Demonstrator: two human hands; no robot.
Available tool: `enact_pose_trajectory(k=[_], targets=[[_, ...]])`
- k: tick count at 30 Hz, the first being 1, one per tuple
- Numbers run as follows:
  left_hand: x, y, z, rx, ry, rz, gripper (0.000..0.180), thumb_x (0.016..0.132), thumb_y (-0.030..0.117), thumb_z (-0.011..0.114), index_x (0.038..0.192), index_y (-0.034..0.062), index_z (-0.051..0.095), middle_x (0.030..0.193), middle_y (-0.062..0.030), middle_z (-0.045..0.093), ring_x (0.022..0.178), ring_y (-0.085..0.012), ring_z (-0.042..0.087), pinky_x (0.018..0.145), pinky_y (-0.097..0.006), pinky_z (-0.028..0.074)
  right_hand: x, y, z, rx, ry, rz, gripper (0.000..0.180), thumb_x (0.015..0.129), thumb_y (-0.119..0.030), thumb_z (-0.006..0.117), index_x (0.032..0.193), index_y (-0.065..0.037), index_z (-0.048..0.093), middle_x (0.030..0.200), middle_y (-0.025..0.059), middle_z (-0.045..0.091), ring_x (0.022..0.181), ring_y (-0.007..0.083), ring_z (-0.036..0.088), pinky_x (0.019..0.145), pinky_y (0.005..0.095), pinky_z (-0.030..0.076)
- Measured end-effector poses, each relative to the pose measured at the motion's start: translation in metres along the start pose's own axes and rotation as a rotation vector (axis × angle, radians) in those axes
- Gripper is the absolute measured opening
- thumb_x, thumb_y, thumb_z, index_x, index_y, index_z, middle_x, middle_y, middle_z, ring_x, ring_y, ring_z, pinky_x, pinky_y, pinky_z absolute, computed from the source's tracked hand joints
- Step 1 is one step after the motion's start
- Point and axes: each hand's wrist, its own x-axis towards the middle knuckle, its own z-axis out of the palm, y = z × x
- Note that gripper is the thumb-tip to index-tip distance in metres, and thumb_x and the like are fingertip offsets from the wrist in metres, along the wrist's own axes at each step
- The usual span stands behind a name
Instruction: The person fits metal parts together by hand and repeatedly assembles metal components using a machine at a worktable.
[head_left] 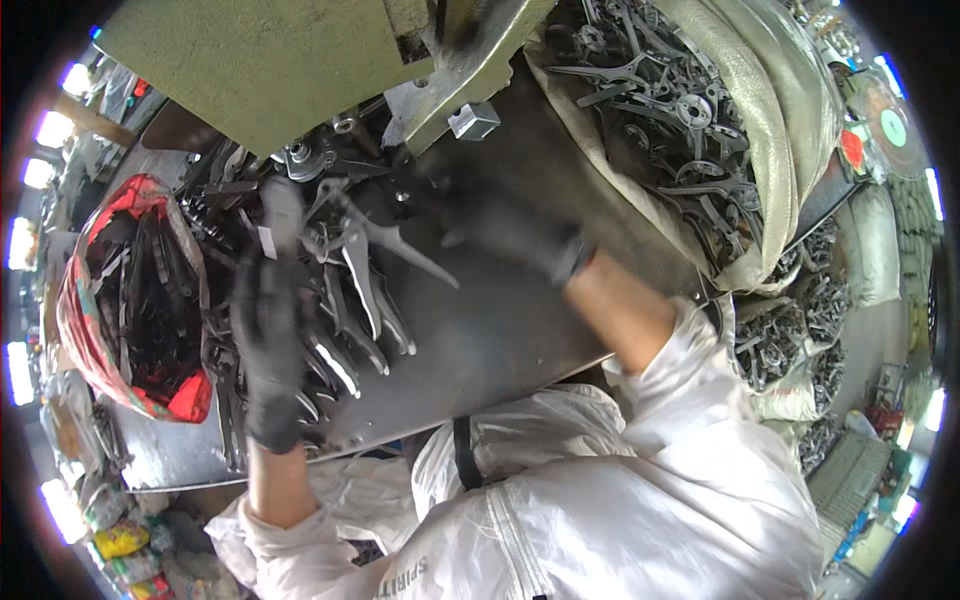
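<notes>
My left hand [268, 340], in a dark glove, is over a pile of metal parts on the steel table [480, 345]. Its fingers are smeared by motion, so whether it grips anything does not show. Beside it lie shiny curved handles [362, 275], plier-like in shape, with their ends pointing toward me. My right hand [515, 232], also dark-gloved, is to the right of the pile, below the machine. Motion blurs its fingers too. A metal part with a pointed curved arm [415, 255] sits between the two hands.
A green machine [270, 70] overhangs the table's far side, with a small metal block [474, 121] by its edge. At left stands a red bag [85, 330] of dark metal strips. A pale sack [770, 130] of metal parts is at right, with more parts [785, 345] below it.
</notes>
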Motion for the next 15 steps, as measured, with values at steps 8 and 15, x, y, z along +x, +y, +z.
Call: enact_pose_trajectory(k=[8,15], targets=[[-0.031,0.022,0.092,-0.34,-0.605,-0.267,0.029,0.105,0.022,0.054,0.12,-0.0026,0.058,0.1,-0.0107,0.068,0.083,-0.017,0.066,0.071,-0.031,0.053,0.028,0.149,-0.15,-0.882,0.575,0.435,0.052,0.1,-0.049,0.053,0.116,-0.002,0.068,0.093,0.0228,0.072,0.095,0.0426,0.069,0.084,0.047,0.052],[-0.01,-0.085,0.057,0.272,-0.588,0.384,0.022,0.101,0.019,0.057,0.117,0.0042,0.061,0.099,-0.0231,0.064,0.086,-0.0358,0.065,0.074,-0.04,0.054,-0.099,0.12,-0.114,-1.032,0.927,0.162,0.027,0.094,-0.019,0.068,0.115,-0.004,0.065,0.101,0.0222,0.07,0.093,0.0396,0.068,0.081,0.046,0.051]])
